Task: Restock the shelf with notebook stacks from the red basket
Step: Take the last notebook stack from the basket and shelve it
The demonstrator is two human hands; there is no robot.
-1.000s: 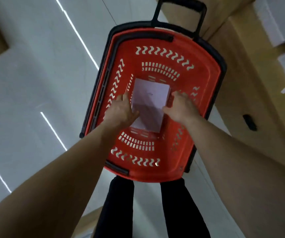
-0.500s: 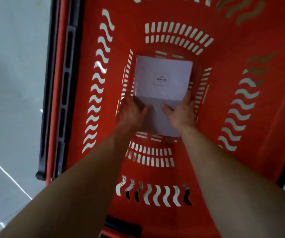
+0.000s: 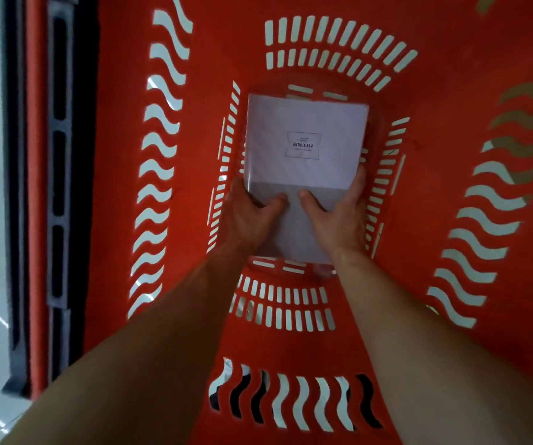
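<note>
One notebook stack point(image 3: 303, 162), white, "ENTHUSIASM" label on top, deep inside one red basket point(image 3: 435, 194). Two hands on it: left hand point(image 3: 248, 216) grips left near corner, right hand point(image 3: 339, 220) grips right near corner, thumbs on front face.

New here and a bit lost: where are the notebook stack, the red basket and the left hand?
notebook stack point(image 3: 305, 171): head view, top cover below the label.
red basket point(image 3: 432, 203): head view, bare right inner wall.
left hand point(image 3: 249, 216): head view, back of the hand.
</note>
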